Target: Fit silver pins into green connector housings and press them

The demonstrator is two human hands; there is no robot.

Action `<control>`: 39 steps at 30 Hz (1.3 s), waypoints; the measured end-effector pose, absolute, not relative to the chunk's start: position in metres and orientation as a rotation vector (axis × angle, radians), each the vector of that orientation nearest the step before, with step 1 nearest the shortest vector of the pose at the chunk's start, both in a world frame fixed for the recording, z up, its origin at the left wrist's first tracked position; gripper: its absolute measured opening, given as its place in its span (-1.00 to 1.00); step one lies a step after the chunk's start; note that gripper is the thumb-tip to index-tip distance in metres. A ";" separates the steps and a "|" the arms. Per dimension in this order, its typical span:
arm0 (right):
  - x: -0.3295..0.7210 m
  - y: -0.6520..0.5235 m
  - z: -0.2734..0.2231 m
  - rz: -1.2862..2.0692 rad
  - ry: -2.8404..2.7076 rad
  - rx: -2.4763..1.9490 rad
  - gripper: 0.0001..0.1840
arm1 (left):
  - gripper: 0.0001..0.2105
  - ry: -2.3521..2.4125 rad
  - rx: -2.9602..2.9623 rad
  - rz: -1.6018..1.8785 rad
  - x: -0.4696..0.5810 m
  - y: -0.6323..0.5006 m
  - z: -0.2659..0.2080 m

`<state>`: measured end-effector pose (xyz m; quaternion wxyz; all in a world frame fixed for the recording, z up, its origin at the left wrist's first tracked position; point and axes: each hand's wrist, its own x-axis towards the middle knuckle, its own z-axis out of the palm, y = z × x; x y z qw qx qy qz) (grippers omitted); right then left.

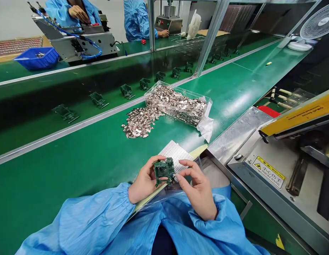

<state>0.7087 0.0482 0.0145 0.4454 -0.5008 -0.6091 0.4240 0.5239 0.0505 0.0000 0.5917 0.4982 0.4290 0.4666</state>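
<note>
My left hand (143,182) is closed around a dark green plastic frame (164,170), holding it up at the near edge of the bench. At the frame's right side, the thumb and index finger of my right hand (197,187) are pinched together; whatever small piece lies between them is too small to name. Behind the frame lies a silvery sheet with a fine grid (177,150). Farther off, a clear plastic tray (209,106) is heaped with small shiny metal pieces (177,101), and a loose pile of metal pieces (139,122) spills out at its left.
Several green frames (98,100) stand in a row on the belt beyond a metal rail (100,134). A machine (270,170) with a warning label is close on my right. Two people in blue work across the line, near a blue bin (37,59). A fan (299,46) stands far right.
</note>
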 end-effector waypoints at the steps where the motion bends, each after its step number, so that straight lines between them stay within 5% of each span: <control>1: 0.705 0.048 0.014 1.034 -1.535 -1.238 -0.86 | -0.44 0.995 1.157 1.080 0.524 0.050 0.000; 22: 0.689 0.048 0.001 0.862 -1.594 -1.223 -0.88 | -0.56 1.062 1.498 0.989 0.521 0.041 -0.009; 39: 0.680 0.046 0.002 1.284 -1.197 -1.135 -0.85 | -0.70 1.125 1.369 1.101 0.526 0.036 -0.008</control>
